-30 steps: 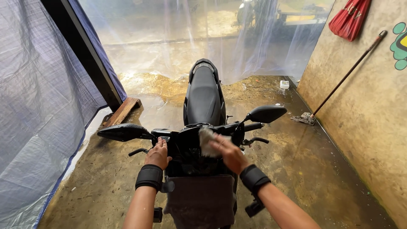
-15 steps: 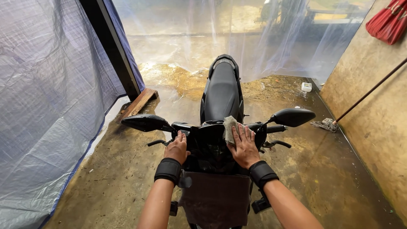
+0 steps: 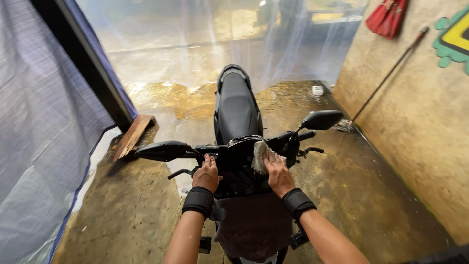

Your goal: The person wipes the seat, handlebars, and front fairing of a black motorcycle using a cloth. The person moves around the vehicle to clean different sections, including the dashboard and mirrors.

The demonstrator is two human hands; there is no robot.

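Left of the scooter [image 3: 235,105] there's a big grey tarp [image 3: 44,122] hanging down and a wooden plank [image 3: 128,137] lying on the wet floor [image 3: 146,210], well apart from the bike. On the scooter itself, the left mirror [image 3: 163,150] sticks out over the floor. Just beside it the left hand [image 3: 207,175] sits on top of the handlebar cover, fingers laid flat and loose, not wrapped round anything. Looks to me like it's just steadying the bars. Both wrists have black straps. The rag [image 3: 259,155], a small pale grey one, is at the middle of the scooter's handlebar panel, just right of centre. The right hand [image 3: 277,172] is spread flat on it, pressing it onto the black plastic rather than bunching it up. So I'd say this is mid-wipe on the dash area, with the seat behind it already looking fairly clean. Below the hands a dark towel [image 3: 251,225] hangs over the scooter's front. My guess is the next bit needs the rag kept flat under the palm and worked round the right-side controls and the stalk of the right mirror [image 3: 322,119], where all the fiddly edges are. Right of the scooter, near the wall [image 3: 415,137], a mop [image 3: 386,73] leans up, with a small white tub [image 3: 317,90] on the floor off the scooter's tail.
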